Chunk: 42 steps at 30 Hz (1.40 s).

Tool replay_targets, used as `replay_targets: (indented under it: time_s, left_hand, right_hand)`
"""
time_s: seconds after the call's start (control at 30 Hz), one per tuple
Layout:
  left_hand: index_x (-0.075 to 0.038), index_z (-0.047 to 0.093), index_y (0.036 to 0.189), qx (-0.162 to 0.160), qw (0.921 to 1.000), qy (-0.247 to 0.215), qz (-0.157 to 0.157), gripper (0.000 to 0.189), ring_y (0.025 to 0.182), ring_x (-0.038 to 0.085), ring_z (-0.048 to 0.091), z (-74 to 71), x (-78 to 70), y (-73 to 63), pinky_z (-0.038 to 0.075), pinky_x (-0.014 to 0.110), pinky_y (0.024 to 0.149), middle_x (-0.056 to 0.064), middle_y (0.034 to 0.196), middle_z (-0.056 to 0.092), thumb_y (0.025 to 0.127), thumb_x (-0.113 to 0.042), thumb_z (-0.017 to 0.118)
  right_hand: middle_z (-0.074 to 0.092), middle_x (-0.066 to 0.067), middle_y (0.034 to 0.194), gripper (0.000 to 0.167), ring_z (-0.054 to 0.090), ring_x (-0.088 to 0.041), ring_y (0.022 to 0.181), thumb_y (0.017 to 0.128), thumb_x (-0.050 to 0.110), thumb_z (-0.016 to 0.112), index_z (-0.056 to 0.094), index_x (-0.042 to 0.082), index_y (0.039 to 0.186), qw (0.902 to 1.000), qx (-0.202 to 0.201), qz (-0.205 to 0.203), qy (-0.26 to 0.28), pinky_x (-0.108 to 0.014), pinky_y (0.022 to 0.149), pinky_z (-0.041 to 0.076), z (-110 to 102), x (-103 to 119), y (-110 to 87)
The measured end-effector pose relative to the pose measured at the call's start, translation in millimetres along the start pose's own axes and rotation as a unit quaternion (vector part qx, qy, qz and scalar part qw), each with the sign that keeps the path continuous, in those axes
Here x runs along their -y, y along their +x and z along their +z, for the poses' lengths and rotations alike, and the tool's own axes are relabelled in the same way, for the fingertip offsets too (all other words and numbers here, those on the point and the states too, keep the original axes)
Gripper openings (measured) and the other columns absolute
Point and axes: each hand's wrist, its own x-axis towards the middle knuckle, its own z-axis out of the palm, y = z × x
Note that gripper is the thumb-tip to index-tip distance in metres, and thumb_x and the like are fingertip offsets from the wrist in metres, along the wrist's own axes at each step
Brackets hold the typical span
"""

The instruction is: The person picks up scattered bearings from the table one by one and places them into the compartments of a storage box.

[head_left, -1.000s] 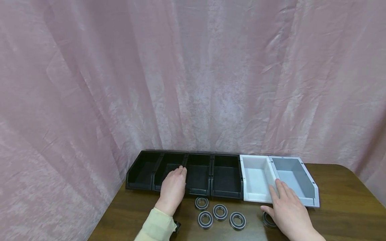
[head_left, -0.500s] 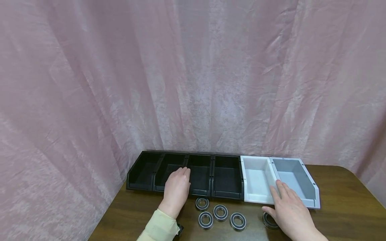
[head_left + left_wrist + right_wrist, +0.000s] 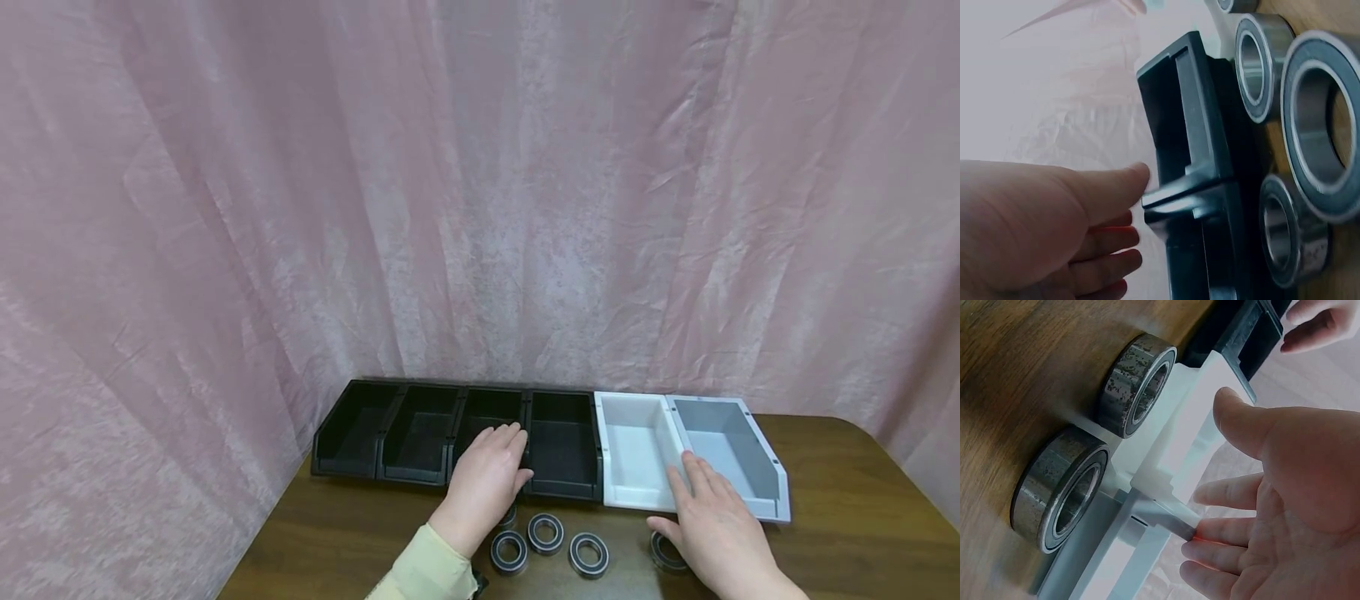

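Note:
My left hand hovers palm down over the front of the third black bin from the left, holding nothing. In the left wrist view its thumb points at the divider between two black bins. My right hand lies extended at the border of the white bin and the grey bin, fingers spread and nothing held. Several metal ball bearings lie on the table before the bins. Two bearings show beside the right hand in the right wrist view; from above, that hand partly covers this spot.
More black bins extend the row leftward, side by side. A pink curtain hangs right behind the bins. The brown wooden table has its rounded right corner past the grey bin.
My left hand has moved right, from the second black bin to the third, and its thumb now stands out to the side. The right hand has stayed nearly still.

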Motion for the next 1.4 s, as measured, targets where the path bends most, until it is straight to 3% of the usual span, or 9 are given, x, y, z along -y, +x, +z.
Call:
replay_targets:
  time_s: [0.23,0.57,0.77,1.13,1.4]
  left_hand:
    - [-0.006,0.076,0.136,0.017,0.9996,0.023,0.001,0.050,0.132,0.025,0.070,3.1,-8.0,1.6,0.051,0.041,0.117,0.010,0.141,0.074,0.094,-0.029,0.092]
    - [-0.007,0.079,0.128,-0.018,0.9996,0.022,0.003,0.047,0.125,0.023,0.074,9.3,-8.5,8.6,0.054,0.042,0.114,0.011,0.135,0.077,0.087,-0.021,0.098]
    - [-0.007,0.079,0.131,-0.018,0.9993,0.033,0.002,0.049,0.124,0.023,0.074,10.0,-10.4,9.2,0.053,0.041,0.114,0.010,0.133,0.077,0.087,-0.018,0.097]
    - [-0.006,0.082,0.125,-0.021,0.9987,0.047,0.003,0.038,0.123,0.023,0.075,9.5,-14.3,16.2,0.055,0.040,0.112,0.011,0.133,0.078,0.089,-0.002,0.092]
    - [-0.007,0.081,0.129,-0.011,0.9989,0.046,-0.007,0.042,0.122,0.022,0.075,10.4,-15.5,9.7,0.056,0.040,0.111,0.011,0.135,0.077,0.089,0.000,0.091]
  right_hand:
    - [0.055,-0.043,0.148,0.079,0.056,-0.060,0.135,0.087,0.043,0.094,0.067,-0.015,0.135,1.0000,0.007,0.002,0.000,-0.068,0.111,0.048,-0.5,2.1,0.0]
    - [0.055,-0.043,0.148,0.078,0.058,-0.060,0.134,0.088,0.041,0.093,0.067,-0.014,0.135,1.0000,0.000,-0.005,0.002,-0.068,0.110,0.049,-2.9,-0.2,1.5]
    - [0.058,-0.038,0.149,0.077,0.059,-0.056,0.135,0.090,0.040,0.091,0.065,-0.012,0.140,0.9997,0.007,-0.015,0.018,-0.067,0.111,0.048,-10.2,-5.7,1.5]
    - [0.065,-0.025,0.149,0.079,0.058,-0.049,0.140,0.093,0.046,0.088,0.063,-0.005,0.149,0.9990,0.032,-0.022,0.022,-0.068,0.117,0.043,-21.4,-0.1,-13.7]
    - [0.070,-0.018,0.144,0.078,0.065,-0.044,0.135,0.091,0.050,0.088,0.067,0.002,0.148,0.9973,0.055,-0.030,0.038,-0.064,0.116,0.045,-21.0,6.8,-28.8]
